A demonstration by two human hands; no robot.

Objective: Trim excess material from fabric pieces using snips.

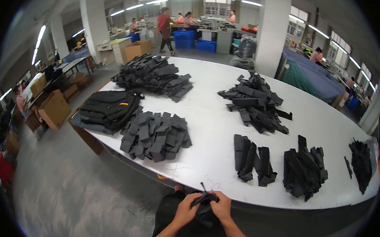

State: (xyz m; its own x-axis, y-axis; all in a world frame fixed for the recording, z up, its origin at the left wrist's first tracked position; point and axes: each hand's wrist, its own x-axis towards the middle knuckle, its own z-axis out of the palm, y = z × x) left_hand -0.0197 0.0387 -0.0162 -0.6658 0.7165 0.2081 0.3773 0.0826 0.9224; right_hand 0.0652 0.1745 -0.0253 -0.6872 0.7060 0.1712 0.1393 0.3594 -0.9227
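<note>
Both my hands are closed on a small black fabric strip (204, 198) in front of the table's near edge. My left hand (187, 210) pinches its left end and my right hand (221, 208) grips the right end. A thin dark tip sticks up between them. My fingers partly hide the strip, and its lower part blends into dark cloth on my lap. Nearest on the white table (210, 149) are a heap of short dark grey fabric pieces (156, 136) to the left and small stacks of black strips (244, 158) to the right.
A black backpack (110, 108) lies at the table's left end beside another heap of pieces (151, 76). Farther right are a loose pile (256, 100), a bundle (305, 172) and a black bunch (360, 164). A person (164, 28) is beyond the table, near blue bins (184, 39).
</note>
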